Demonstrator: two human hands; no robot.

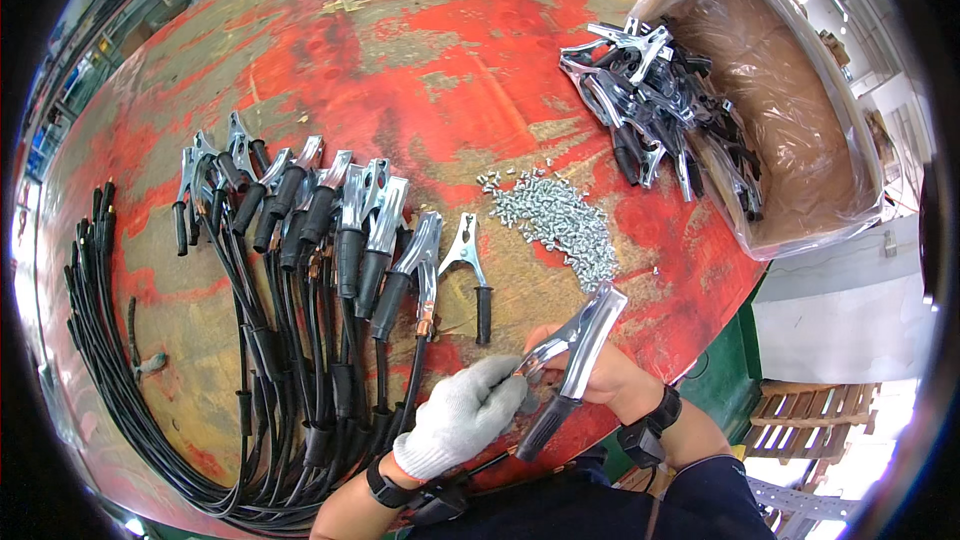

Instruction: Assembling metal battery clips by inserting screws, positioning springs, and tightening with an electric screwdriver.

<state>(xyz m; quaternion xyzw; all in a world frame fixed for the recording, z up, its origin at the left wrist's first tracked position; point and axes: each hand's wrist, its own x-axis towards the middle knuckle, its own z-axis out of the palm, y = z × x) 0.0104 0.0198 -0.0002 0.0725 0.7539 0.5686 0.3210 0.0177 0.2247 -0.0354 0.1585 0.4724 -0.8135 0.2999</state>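
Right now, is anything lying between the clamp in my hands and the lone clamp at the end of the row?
Nothing visible. The held clamp sits in the right hand, with the gloved left hand at its jaws. Only bare red tabletop separates it from the lone clamp.

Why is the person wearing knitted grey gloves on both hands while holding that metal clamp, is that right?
Not quite. The head view shows the knitted grey glove only on the left hand; the right hand is bare. Both hands do hold the silver metal clamp with a black handle.
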